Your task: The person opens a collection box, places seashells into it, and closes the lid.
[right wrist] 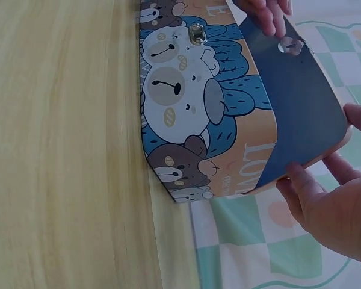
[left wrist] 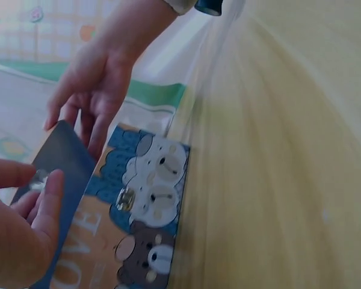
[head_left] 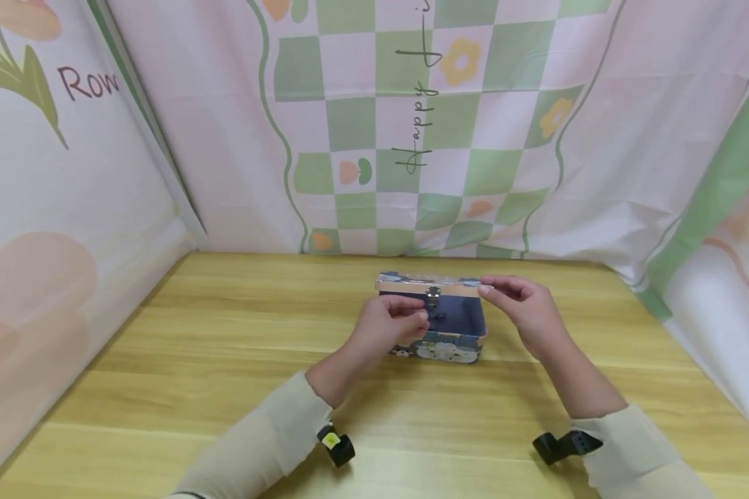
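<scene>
A small tin box (head_left: 451, 350) with cartoon bears and sheep-like faces on its front stands on the table, its lid (head_left: 406, 285) raised. Dark blue shows inside. At the lid's right end, my right hand (head_left: 530, 315) pinches the edge between thumb and fingers, as the right wrist view also shows. My left hand (head_left: 383, 324) hovers before the opening with thumb and fingers loosely bent. Its fingertips are close beside the metal clasp (right wrist: 290, 46) hanging from the lid's front edge. A metal catch (left wrist: 125, 199) sits on the front of the box.
The wooden table (head_left: 237, 326) runs back to a hanging checked cloth (head_left: 349, 125). More printed cloth (head_left: 50, 208) closes off the left side, and another stands on the right. Each wrist wears a black camera (head_left: 337, 445) over a pale sleeve.
</scene>
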Motion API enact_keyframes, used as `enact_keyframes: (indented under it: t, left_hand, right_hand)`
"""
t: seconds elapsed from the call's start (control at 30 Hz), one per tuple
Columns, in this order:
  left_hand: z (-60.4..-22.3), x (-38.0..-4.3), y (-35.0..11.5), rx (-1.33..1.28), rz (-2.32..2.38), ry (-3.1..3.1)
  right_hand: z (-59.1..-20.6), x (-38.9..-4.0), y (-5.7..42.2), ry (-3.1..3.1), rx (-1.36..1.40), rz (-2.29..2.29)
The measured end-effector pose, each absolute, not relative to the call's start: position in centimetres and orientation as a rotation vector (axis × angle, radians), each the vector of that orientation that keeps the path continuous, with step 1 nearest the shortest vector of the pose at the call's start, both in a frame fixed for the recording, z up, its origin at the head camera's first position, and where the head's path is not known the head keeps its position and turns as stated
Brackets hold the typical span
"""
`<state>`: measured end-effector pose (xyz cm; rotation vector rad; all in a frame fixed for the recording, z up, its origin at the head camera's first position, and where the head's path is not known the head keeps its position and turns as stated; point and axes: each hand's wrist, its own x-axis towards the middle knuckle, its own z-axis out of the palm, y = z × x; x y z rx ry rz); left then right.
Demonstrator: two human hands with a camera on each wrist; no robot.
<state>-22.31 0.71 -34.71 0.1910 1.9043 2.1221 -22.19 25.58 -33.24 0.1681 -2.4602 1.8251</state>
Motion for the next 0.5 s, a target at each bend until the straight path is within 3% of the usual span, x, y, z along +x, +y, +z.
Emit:
enact_keyframes:
  t: [0.5]
  left_hand:
    - [-35.5, -21.3, 2.3, 0.047, 2.338, 1.835]
  right_hand:
    - [-33.6, -21.8, 25.3, -2.525, 0.158, 1.748]
